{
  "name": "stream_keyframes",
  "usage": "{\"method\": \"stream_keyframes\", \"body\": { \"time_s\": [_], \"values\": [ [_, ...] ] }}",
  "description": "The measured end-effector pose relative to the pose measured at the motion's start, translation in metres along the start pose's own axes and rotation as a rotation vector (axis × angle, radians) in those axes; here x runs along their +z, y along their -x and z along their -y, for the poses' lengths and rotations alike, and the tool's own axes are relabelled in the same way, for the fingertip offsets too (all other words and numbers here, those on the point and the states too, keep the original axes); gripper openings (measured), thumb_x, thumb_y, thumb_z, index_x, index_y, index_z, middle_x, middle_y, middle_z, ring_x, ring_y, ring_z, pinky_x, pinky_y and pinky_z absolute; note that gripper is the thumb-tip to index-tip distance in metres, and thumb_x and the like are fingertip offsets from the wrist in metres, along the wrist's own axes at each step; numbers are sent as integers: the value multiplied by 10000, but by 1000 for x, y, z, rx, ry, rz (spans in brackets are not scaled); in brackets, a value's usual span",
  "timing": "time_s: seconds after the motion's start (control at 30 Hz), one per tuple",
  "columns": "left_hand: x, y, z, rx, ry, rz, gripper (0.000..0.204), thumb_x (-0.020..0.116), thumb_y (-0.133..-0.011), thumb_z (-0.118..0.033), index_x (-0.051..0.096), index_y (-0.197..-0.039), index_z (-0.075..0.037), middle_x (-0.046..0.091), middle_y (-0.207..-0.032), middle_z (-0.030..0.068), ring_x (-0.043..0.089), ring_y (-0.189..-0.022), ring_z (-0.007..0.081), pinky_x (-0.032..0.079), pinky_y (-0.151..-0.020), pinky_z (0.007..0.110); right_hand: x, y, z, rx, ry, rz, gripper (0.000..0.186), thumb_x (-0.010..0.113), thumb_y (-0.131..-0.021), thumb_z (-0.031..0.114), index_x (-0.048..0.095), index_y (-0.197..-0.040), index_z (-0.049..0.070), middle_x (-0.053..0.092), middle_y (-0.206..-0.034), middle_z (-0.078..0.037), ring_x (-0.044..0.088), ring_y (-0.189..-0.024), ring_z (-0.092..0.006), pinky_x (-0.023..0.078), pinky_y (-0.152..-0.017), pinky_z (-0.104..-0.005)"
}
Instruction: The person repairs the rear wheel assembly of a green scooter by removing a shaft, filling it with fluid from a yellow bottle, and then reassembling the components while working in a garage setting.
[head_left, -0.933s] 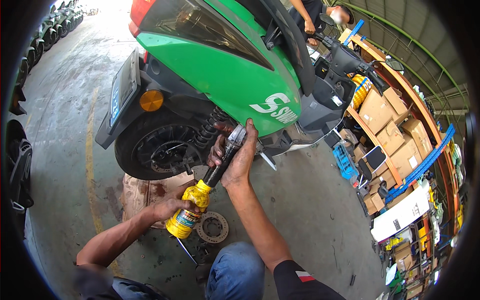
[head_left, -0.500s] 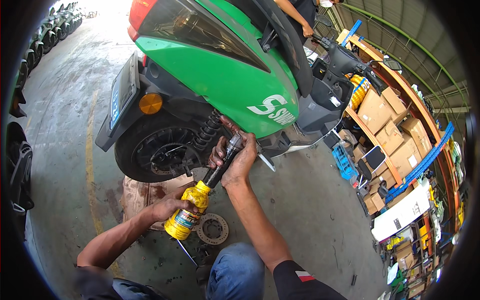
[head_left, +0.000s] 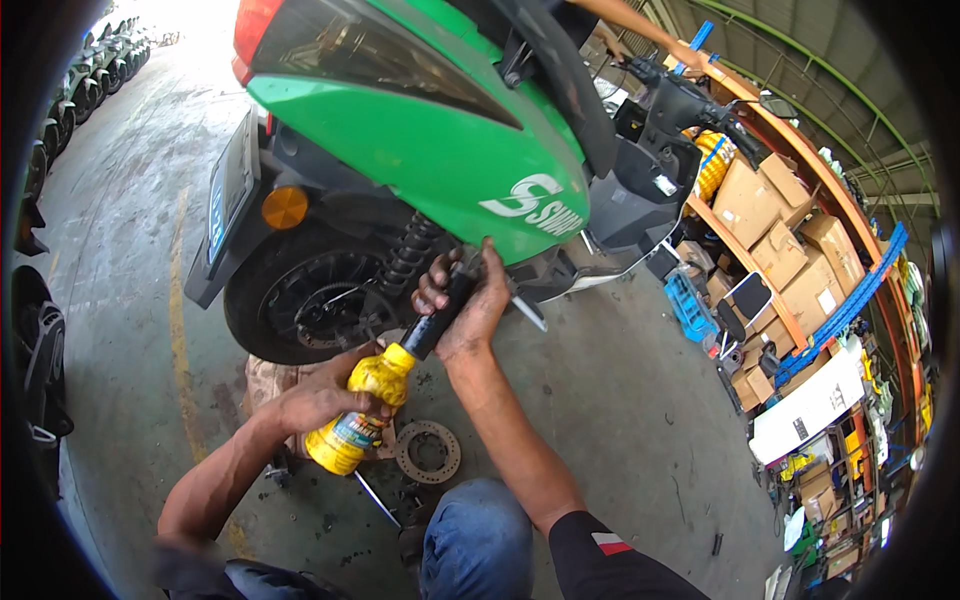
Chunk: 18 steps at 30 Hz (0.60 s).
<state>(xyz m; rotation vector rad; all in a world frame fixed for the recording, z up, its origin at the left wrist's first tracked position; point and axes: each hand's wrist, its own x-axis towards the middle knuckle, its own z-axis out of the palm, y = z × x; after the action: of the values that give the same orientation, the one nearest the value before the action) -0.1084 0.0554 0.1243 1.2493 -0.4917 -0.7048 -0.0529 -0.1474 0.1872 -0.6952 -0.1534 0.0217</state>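
My left hand (head_left: 325, 400) is wrapped round a tilted yellow bottle (head_left: 382, 372) with a label on its side. Its neck meets the lower end of a black tube (head_left: 438, 320); whether the two are joined I cannot tell. The tube lies across the palm of my right hand (head_left: 480, 315), fingers curled round it and thumb pointing up. Just beyond stands a green scooter (head_left: 400, 150), its rear wheel (head_left: 262, 315) and black coil shock absorber (head_left: 408, 258) close to my hands. A brake disc (head_left: 405, 455) lies on the floor below the bottle.
A stained cardboard sheet (head_left: 262, 375) lies under the wheel, and a thin metal rod (head_left: 378, 500) sits by my knee. Shelving with cardboard boxes (head_left: 750, 205) runs along the right. Another person's arm (head_left: 640, 25) reaches over the handlebar. Parked scooters (head_left: 90, 80) line the far left.
The bottle and tube have shifted slightly left and up. My right thumb has straightened upward, and the tube's upper end is less exposed. The other person's arm now stretches further right.
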Motion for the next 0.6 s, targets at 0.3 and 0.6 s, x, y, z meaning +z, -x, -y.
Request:
{"method": "stream_keyframes", "body": {
  "time_s": [0.3,0.6],
  "values": [
    [-9,1,-15,-42,-191,66,816,800,-724,-198,410,-1417,-16,645,-1120,95,646,-1002,191,542,-872,325,18,22,14,-219,60,127,479,443,-983,552,569,-916,95,508,-690,-60,408,-462,-138,348,-463,-302],
    [-13,7,-27,-167,-64,17,998,822,-691,-256,302,-1504,-2,640,-1180,148,686,-960,219,568,-842,365,18,21,8,-193,72,107,541,387,-982,619,513,-896,100,478,-654,-59,437,-453,-174,362,-470,-345]
  ]
}}
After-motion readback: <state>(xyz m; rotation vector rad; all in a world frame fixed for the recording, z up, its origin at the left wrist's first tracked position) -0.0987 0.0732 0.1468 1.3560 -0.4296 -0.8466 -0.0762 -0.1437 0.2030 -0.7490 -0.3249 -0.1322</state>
